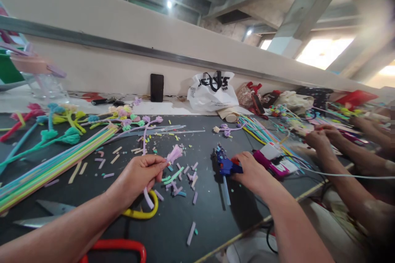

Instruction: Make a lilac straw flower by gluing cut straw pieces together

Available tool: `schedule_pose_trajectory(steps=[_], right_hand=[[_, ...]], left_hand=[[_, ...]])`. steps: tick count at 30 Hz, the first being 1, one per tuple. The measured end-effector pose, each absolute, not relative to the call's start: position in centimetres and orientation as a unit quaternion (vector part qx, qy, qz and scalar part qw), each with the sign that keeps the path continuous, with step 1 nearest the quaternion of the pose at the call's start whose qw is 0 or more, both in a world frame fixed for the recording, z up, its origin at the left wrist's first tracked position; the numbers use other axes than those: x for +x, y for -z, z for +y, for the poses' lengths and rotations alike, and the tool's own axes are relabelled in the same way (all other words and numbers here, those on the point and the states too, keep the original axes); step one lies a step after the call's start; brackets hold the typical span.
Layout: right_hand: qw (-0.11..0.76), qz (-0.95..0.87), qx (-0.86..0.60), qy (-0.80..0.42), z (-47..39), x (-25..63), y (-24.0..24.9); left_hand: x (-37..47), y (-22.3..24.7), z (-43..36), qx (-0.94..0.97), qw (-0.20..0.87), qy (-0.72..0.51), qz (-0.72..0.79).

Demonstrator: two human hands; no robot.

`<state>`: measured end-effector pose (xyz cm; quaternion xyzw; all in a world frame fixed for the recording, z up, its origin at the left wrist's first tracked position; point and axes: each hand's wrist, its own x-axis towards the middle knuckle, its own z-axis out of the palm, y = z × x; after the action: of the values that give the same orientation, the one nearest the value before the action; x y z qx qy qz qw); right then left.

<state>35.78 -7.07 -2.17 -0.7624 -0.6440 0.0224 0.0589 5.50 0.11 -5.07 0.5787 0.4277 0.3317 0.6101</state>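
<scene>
My left hand point(140, 174) pinches a purple pipe-cleaner flower point(174, 154), its fluffy head poking out past the fingertips. A purple stem point(147, 198) hangs below that hand. On the right, my right hand point(248, 170) is wrapped round the handle of a blue glue gun point(226, 166), with a clear glue stick point(226, 191) jutting from its back toward me. The gun's nozzle is hard to make out. Under my left forearm lie scissors with one yellow handle loop point(148, 211) and one red loop point(123, 244). Cut purple and green pieces point(177, 176) are scattered between my hands.
Long pastel pipe cleaners point(64, 158) and finished flowers point(61, 135) lie at left. A phone point(157, 87) and a white bag point(212, 92) stand against the wall. Further right are a magenta glue gun point(271, 163) and other people's hands point(321, 137).
</scene>
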Motion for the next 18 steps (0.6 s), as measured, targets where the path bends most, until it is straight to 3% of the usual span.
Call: schedule_pose_trajectory(steps=[4, 8, 11, 18], right_hand=[[0.054, -0.616, -0.786, -0.006, -7.0, 36.0, 2.4], [0.167, -0.668, -0.720, 0.083, -6.9, 32.8, 2.3], [0.209, -0.729, -0.651, 0.035, -6.4, 29.6, 2.6], [0.181, -0.767, -0.614, -0.050, -5.7, 27.3, 3.1]], left_hand=[[5.5, 4.9, 0.0, 0.578, 0.609, -0.331, 0.430], [5.5, 4.7, 0.0, 0.583, 0.611, -0.326, 0.425], [5.5, 4.7, -0.1, 0.585, 0.606, -0.323, 0.430], [5.6, 4.7, 0.0, 0.580, 0.610, -0.327, 0.430]])
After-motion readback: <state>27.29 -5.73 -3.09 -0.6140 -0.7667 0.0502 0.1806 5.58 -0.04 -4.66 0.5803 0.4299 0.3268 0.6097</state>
